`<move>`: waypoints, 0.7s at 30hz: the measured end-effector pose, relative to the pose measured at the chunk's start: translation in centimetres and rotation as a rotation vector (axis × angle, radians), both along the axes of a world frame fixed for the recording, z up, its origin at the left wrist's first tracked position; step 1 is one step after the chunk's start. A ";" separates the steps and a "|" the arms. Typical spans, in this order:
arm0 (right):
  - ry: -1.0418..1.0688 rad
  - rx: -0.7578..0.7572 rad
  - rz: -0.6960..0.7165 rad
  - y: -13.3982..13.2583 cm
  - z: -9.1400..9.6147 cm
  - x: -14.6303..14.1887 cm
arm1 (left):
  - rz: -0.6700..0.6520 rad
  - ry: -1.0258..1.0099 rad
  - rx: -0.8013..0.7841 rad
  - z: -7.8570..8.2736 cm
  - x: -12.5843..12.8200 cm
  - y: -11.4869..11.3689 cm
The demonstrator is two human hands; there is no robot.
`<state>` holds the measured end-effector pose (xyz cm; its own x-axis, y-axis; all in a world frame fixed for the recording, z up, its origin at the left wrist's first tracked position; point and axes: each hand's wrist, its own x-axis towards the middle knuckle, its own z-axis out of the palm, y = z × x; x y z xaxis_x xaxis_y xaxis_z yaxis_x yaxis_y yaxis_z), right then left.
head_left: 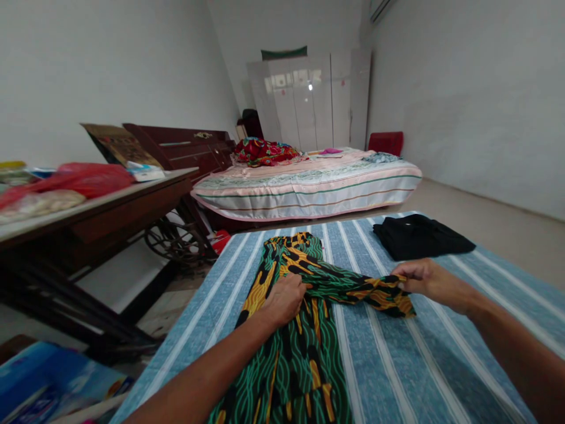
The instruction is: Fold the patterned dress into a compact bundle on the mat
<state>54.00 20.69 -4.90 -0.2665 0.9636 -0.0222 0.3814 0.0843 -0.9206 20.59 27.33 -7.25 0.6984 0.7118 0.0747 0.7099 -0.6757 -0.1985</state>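
Note:
A long green, black and yellow patterned garment [309,353] lies lengthwise on the blue-and-white striped cloth in front of me. One sleeve [348,282] stretches across to the right from its upper part. Between its fingers and thumb, my right hand [419,282] pinches the end of this sleeve, the cuff hanging below it. My left hand [285,300] is closed on the fabric at the garment's middle, where the sleeve crosses the body; its fingertips are partly hidden. Beyond my right hand rests a folded black garment [419,235].
The striped cloth [212,294] covers the surface under the garments. Behind it stands a bed [309,188] with a red floral bundle [265,151]. At left are a sewing-machine table [145,191] with a red plastic bag [88,178] and, lower down, a blue package [48,377].

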 end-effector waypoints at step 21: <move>-0.436 0.091 -0.042 -1.4 -2.2 -0.6 | -0.021 -0.470 -0.006 -2.2 -4.1 -0.4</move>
